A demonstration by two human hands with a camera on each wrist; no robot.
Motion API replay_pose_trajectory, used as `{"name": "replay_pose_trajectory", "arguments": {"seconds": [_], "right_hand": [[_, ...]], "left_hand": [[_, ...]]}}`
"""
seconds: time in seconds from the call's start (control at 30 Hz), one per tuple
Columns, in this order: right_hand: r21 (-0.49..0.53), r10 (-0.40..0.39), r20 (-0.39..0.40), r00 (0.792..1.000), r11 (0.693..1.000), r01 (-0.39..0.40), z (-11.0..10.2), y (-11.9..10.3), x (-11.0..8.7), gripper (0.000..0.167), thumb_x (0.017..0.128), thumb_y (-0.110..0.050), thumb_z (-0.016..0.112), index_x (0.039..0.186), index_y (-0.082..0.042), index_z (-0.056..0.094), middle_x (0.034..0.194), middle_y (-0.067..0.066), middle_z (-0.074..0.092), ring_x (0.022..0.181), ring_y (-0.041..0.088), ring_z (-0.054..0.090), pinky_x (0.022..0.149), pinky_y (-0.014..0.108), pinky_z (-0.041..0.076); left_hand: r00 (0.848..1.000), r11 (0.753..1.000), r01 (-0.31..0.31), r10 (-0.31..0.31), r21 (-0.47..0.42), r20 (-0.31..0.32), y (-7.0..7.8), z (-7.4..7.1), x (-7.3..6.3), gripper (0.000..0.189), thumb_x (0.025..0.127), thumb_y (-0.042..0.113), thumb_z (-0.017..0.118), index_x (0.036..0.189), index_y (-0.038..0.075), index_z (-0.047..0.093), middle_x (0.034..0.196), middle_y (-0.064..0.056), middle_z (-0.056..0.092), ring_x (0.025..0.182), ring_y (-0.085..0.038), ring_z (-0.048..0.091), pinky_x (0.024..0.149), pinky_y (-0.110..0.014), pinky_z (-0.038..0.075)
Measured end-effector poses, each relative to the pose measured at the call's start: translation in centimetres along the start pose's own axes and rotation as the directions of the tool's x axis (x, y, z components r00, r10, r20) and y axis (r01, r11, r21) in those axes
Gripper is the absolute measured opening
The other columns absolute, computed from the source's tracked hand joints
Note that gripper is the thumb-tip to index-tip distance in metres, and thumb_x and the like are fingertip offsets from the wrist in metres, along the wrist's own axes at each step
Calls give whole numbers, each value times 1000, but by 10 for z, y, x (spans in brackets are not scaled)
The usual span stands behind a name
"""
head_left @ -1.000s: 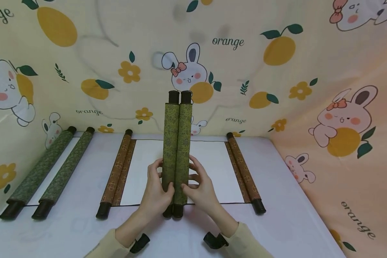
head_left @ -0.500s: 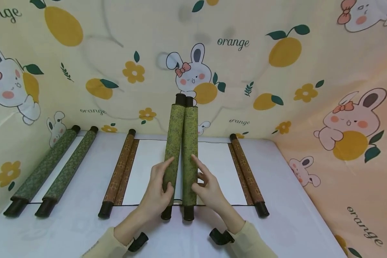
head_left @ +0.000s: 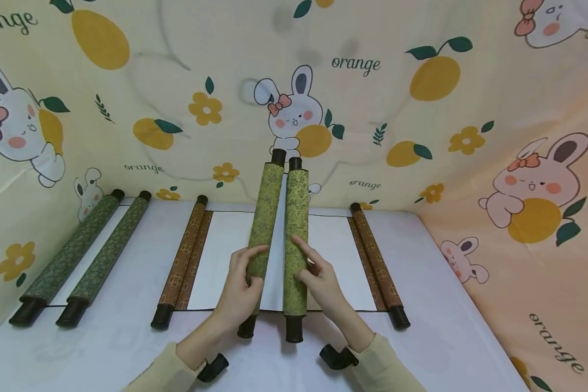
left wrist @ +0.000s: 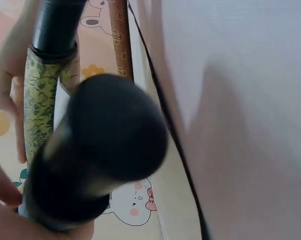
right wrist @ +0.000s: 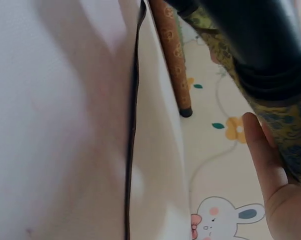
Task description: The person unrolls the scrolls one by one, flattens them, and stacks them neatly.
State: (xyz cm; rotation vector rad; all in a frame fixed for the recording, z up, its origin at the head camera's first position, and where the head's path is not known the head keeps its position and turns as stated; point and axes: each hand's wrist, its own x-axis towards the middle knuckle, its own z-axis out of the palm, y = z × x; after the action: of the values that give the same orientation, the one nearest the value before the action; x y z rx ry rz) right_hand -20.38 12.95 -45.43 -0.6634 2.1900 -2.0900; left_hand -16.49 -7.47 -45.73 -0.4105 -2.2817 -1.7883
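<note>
Backdrop cloth [head_left: 357, 98], rabbit/orange print, behind + at sides. White tabletop [head_left: 451, 337] below. Brown-patterned scroll [head_left: 183, 253] lies spread on it, ctr, white sheet [head_left: 222, 237] showing btwn rollers. Dk green scroll [head_left: 71, 250] left of it, narrow paper strip btwn rollers. Yel-green scroll [head_left: 276, 269] is in both hands, tilted up, in front of brown one in head view; white paper btwn its rollers, gap wider at near end. L hand [head_left: 240, 283] grip: fingers curled round L roller [head_left: 266, 207]. R hand [head_left: 323, 280] grip: thumb + fingers holding R roller [head_left: 296, 212]. Blk end knobs [head_left: 294, 330] on rollers; one blurred, close up in L wrist cam.
</note>
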Motion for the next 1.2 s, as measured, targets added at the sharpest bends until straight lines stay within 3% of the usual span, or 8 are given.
{"name": "replay_pose_trajectory", "arguments": {"seconds": [0.13,0.23,0.33,0.4,0.53,0.7,0.83,1.2], "right_hand": [[-22,-5,8,1000,1000,5,2,2,1,76,93,0,75,159,-20,43,164,8,36,129,38,56,81,33,59],[-17,1,-2,1000,1000,-1,2,2,1,75,90,0,79,154,-20,46,159,12,42,121,36,60,82,38,59],[-18,5,-1,1000,1000,-5,2,2,0,73,90,0,80,152,-19,46,152,18,48,114,34,63,83,41,58],[-25,5,-1,1000,1000,-5,1,1,0,73,89,-1,80,151,-18,46,147,20,52,112,32,63,83,41,58],[-25,2,1,1000,1000,-2,-3,1,2,72,89,-2,81,151,-17,47,140,24,56,112,31,62,86,41,57],[-2,-22,20,1000,1000,22,-9,-1,3,77,88,-3,82,154,-17,45,145,24,54,121,32,61,94,39,55],[-12,-30,16,999,999,30,-17,-6,4,84,87,-2,83,158,-19,43,157,16,43,118,30,61,91,33,56],[-32,9,91,996,999,-6,-42,-14,7,82,91,4,76,159,-27,43,163,6,34,125,43,58,84,36,59]], "left_hand": [[998,999,44,-45,-17,-54,2,0,0,61,91,-12,45,147,12,50,149,-17,34,121,-30,43,92,-36,41],[994,998,62,-65,-30,-94,3,-1,1,55,93,-9,42,144,10,52,146,-15,37,131,-32,40,108,-50,31],[990,997,76,-79,-29,-118,1,-2,3,45,99,-3,47,142,11,54,146,-15,39,137,-32,38,114,-56,25],[989,998,69,-70,-12,-129,-3,-2,4,44,99,0,59,141,11,53,145,-15,41,139,-33,37,116,-57,23],[989,999,48,-45,15,-141,-8,-2,6,58,91,-1,76,141,12,52,144,-15,43,132,-33,45,109,-53,35],[987,999,44,-45,-12,-154,-8,-3,6,58,92,-8,70,142,13,50,146,-15,44,112,-31,55,88,-42,50],[984,997,71,-72,-15,-163,-5,-6,7,56,93,-5,69,141,15,49,135,-20,44,109,-33,49,76,-39,52],[993,992,66,-76,-109,-93,-4,-10,9,62,94,-8,70,146,12,42,136,-23,45,108,-36,57,78,-35,56]]}}
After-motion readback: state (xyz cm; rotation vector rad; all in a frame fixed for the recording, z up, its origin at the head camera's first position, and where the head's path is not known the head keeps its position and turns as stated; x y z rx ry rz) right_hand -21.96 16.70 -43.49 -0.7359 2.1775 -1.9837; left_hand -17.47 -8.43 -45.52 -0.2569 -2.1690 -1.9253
